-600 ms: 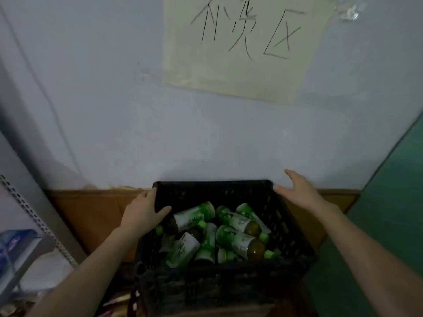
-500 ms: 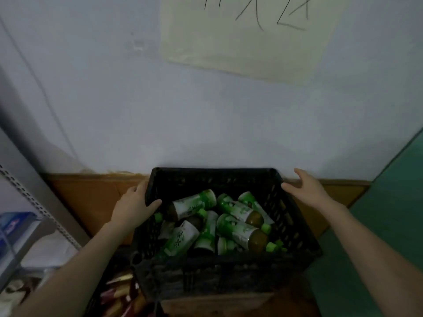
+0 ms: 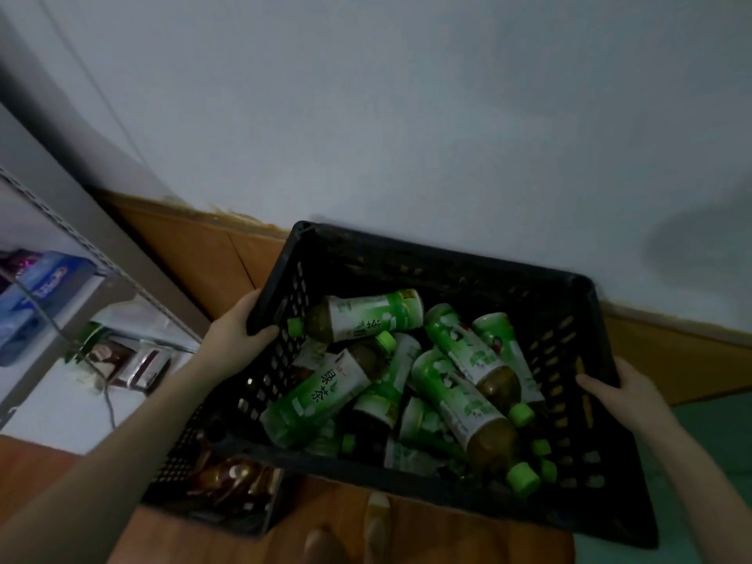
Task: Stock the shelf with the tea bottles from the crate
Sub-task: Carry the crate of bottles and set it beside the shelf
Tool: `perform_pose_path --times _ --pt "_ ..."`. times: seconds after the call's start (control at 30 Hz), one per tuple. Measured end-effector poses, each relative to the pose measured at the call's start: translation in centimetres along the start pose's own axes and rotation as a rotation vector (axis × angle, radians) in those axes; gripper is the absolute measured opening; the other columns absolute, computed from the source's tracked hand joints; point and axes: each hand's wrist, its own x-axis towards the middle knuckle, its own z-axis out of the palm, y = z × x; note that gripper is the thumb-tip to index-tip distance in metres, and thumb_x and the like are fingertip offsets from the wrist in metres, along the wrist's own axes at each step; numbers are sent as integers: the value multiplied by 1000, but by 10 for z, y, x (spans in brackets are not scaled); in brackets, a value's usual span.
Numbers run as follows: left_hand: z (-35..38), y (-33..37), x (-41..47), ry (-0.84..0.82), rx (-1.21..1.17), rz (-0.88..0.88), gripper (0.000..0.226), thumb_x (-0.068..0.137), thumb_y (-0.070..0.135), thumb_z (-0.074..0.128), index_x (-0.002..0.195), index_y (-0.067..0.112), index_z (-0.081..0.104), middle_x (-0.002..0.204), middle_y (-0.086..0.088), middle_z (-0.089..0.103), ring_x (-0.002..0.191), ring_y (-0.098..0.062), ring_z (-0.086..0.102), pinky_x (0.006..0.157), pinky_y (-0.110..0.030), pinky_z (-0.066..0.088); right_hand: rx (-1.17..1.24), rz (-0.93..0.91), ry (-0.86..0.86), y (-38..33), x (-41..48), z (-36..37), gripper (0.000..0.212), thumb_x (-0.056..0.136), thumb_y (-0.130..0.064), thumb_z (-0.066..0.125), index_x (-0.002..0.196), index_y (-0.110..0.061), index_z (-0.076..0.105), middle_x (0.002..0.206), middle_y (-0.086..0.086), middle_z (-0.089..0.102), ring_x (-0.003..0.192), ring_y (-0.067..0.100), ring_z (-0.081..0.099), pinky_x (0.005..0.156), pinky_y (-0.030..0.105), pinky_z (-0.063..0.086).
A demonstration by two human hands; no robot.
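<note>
A black plastic crate fills the lower middle of the head view, tilted and lifted off what lay under it. Inside lie several green-labelled tea bottles with green caps, piled on their sides. My left hand grips the crate's left rim, thumb inside and fingers outside. My right hand holds the right rim, fingers curled over the edge. The shelf is at the far left, with a grey perforated upright.
A second black crate with brown packets sits lower left, beneath the lifted one. The shelf holds a blue box and dark snack packets. A white wall with wooden skirting is behind. My feet show below.
My right hand has closed on the crate's right rim, which it was only reaching for. The crate has come up and swung to the right, tilted, uncovering the lower crate.
</note>
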Motion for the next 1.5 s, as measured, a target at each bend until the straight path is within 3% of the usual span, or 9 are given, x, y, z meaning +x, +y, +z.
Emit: perform_pose_path --times 0.17,0.3,0.4,0.6,0.83,1.0,1.13,1.33,1.5 --pt "0 4 1 -18 -120 -40 58 90 14 56 141 22 29 124 -8 56 103 -29 59 85 -40 48 223 57 9 -2 -4 3 31 89 -12 56 119 -6 50 83 15 61 66 25 57 50 30 46" --pt "0 11 6 -76 -312 -121 53 92 7 52 139 20 31 89 -9 61 71 -23 64 57 -29 54 394 136 -48 -6 -10 3 25 90 -17 55 113 -18 46 78 18 63 55 25 65 48 31 52" --pt "1 15 9 -70 -306 -136 52 93 6 50 139 20 32 81 -13 59 64 -25 60 47 -27 50 363 107 -36 -8 -13 4 33 86 -20 61 115 -15 47 77 14 62 60 25 60 53 34 50" --pt "6 11 9 -34 -293 -74 47 92 4 50 134 18 36 72 -12 51 56 -27 48 53 -35 41 373 84 25 -8 -13 9 36 80 -10 68 109 -15 47 73 11 55 53 22 46 49 30 42" --pt "3 1 11 -53 -469 -121 44 91 2 50 129 23 42 69 -7 43 38 -8 43 38 -22 39 409 74 48 -1 -11 11 21 90 -7 55 109 -14 49 66 9 48 48 19 40 36 25 39" --pt "-2 -7 7 -49 -480 -104 49 91 0 51 132 24 42 70 -5 44 40 -9 44 40 -22 40 410 71 47 1 -15 11 18 89 -6 56 105 -14 50 68 11 49 40 14 43 39 26 39" --pt "-12 -11 -7 -24 -491 -102 45 90 -1 51 131 17 43 67 -7 41 40 -11 42 40 -22 39 413 49 12 -9 -23 8 21 89 -5 55 107 -14 50 69 12 49 50 21 43 46 31 39" --pt "-42 -21 -52 87 -573 -122 44 91 0 51 126 26 46 65 -8 42 44 -16 41 44 -30 38 375 -73 -39 -40 -36 4 19 88 0 55 103 -12 51 61 10 45 38 14 41 38 25 37" --pt "-62 -46 -111 222 -630 -156 38 90 -2 51 122 18 47 62 -11 41 38 -14 40 42 -27 37 305 -208 -160 -74 -46 14 20 88 3 53 103 -11 51 61 11 42 40 16 39 36 23 37"
